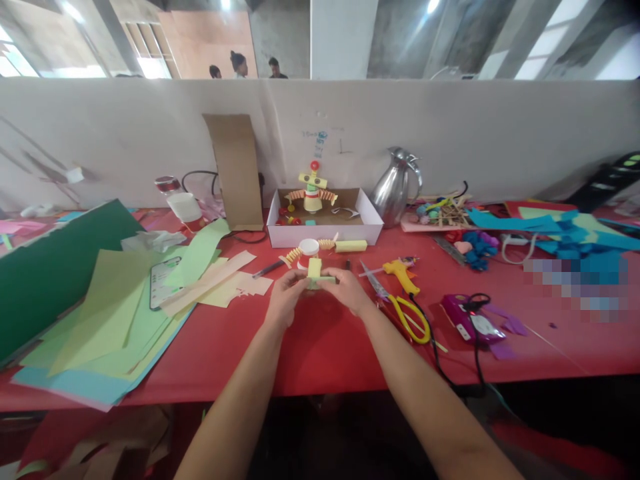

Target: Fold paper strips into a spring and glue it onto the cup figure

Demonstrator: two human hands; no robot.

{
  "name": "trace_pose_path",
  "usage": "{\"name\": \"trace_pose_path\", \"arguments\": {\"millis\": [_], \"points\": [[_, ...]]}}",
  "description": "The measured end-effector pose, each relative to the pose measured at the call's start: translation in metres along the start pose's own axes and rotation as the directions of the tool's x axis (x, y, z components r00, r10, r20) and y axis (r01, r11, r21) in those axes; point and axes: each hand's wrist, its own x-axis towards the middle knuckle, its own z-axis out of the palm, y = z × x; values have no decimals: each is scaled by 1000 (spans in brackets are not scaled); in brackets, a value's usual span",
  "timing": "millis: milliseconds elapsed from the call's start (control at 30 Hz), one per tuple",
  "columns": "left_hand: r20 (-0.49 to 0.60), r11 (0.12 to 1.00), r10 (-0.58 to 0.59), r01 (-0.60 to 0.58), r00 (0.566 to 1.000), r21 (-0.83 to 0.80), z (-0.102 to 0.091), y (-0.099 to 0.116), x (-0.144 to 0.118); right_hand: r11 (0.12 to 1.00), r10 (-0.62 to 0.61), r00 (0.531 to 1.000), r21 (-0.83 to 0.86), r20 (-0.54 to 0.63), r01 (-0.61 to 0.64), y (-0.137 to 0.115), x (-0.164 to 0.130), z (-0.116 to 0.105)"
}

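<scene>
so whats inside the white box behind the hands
Inside the white box stands a yellow paper figure with spring arms, plus small red bits. The front wall hides the floor nearest it.

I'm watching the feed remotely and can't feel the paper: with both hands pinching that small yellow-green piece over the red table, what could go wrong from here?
1. The left hand and right hand pinch the small paper piece from both sides; squeezing could crease it.
2. The scissors lie open beside the right hand, blades toward it; a sideways move might catch them.
3. The glue gun lies close too, its cable trailing over the table edge; a snag could drag it.
</scene>
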Motion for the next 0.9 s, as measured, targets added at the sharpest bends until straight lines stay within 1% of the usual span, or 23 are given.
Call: {"name": "trace_pose_path", "arguments": {"millis": [67, 133, 267, 367, 433, 533, 633, 800, 900], "points": [[9, 1000, 20, -20, 1000, 5, 0, 0, 0, 998, 20, 1000, 58, 19, -21, 0, 0, 2], [17, 1000, 16, -16, 1000, -3, 0, 0, 0, 992, 22, 1000, 122, 18, -24, 1, 1, 4], [42, 999, -11, 13, 999, -41, 0, 0, 1, 983, 13, 999, 182, -52, -4, 0, 1, 7], [48, 997, -27, 30, 999, -65, 0, 1, 0, 969, 63, 996, 244, -68, -45, -2, 1, 8], [46, 996, -44, 47, 998, -76, 1, 0, 0, 948, 102, 993, 308, -62, -79, -2, 1, 8], [42, 995, -56, 59, 998, -85, 0, -1, 1, 924, 114, 993, 370, -33, -94, -1, 2, 8], [51, 995, -56, 60, 997, -84, 0, -2, 2, 926, 113, 993, 366, -23, -96, 0, 3, 6], [61, 994, -33, 39, 998, -101, -1, -1, 2, 954, 103, 993, 287, -54, -83, -2, 3, 2], [44, 991, -38, 43, 998, -129, 0, 0, 1, 948, 87, 995, 311, -54, -66, -5, 3, 2]]}}
